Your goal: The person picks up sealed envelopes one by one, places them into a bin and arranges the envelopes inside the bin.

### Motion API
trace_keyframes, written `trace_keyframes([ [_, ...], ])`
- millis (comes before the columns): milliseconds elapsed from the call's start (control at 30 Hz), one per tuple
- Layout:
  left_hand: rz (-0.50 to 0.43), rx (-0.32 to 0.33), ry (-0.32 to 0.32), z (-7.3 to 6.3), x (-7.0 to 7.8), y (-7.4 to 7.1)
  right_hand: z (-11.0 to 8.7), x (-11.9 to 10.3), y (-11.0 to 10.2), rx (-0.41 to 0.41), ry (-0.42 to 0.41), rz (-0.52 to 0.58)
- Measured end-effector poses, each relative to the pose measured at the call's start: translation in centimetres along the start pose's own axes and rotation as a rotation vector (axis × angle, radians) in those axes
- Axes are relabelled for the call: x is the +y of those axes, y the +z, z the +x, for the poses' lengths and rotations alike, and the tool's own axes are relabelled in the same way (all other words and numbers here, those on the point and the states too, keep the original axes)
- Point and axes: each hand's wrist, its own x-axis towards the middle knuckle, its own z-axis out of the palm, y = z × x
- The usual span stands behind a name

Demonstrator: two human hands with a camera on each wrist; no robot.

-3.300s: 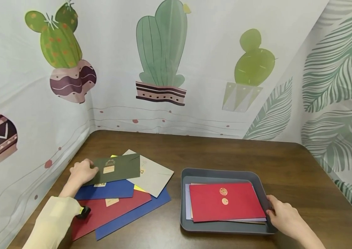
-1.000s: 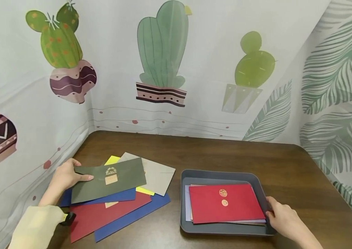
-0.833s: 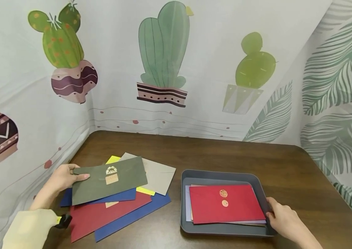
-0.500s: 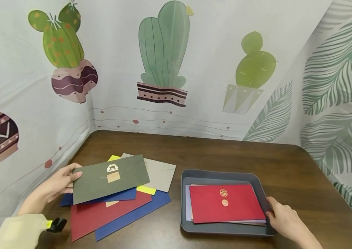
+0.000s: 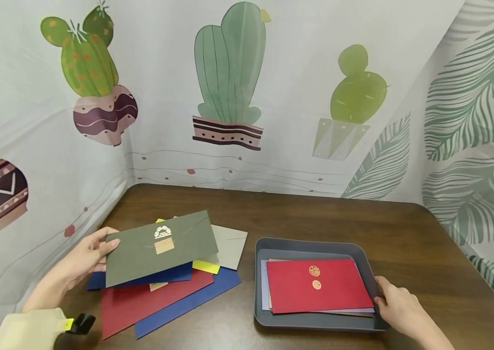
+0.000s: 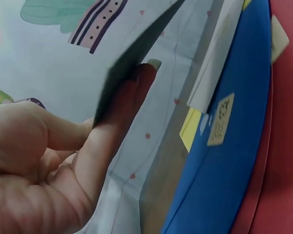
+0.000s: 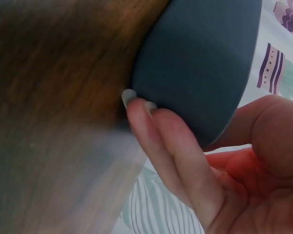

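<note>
In the head view my left hand pinches the left end of a dark green envelope, thumb on top and fingers beneath. The left wrist view has this envelope almost edge-on, raised over the pile. Below it lie a blue envelope, a dark red one, another blue one, a pale grey one and a strip of yellow. My right hand grips the right wall of a dark grey tray, fingers along the outside in the right wrist view. A bright red envelope tops the stack inside the tray.
Lilac envelope edges peek out beneath the red one in the tray. All this sits on a brown wooden table. Behind and beside it hangs a white cloth printed with cacti and leaves.
My left hand has taken hold of the dark green envelope's left end and lifted it; its right end has risen and shifted right, covering more of the grey envelope. My right hand stays on the tray.
</note>
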Motion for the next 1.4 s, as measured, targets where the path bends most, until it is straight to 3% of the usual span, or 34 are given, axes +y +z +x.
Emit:
trace_keyframes([
  [233,-0.045,0.013,0.055,0.0,1.1,1.2,0.0,0.0,0.0,0.006,-0.005,-0.006],
  [767,-0.089,0.029,0.045,0.0,2.5,3.3,0.0,0.3,0.1,-0.011,-0.009,-0.008],
  [1033,-0.160,-0.026,0.097,0.0,2.6,3.8,0.0,0.2,0.0,-0.001,-0.011,-0.006],
  [1267,-0.095,-0.034,0.118,0.1,2.0,4.0,0.0,0.3,0.1,0.004,-0.011,-0.010],
  [1400,-0.123,-0.043,0.132,0.3,1.6,4.1,0.1,0.3,0.1,0.004,-0.011,-0.011],
])
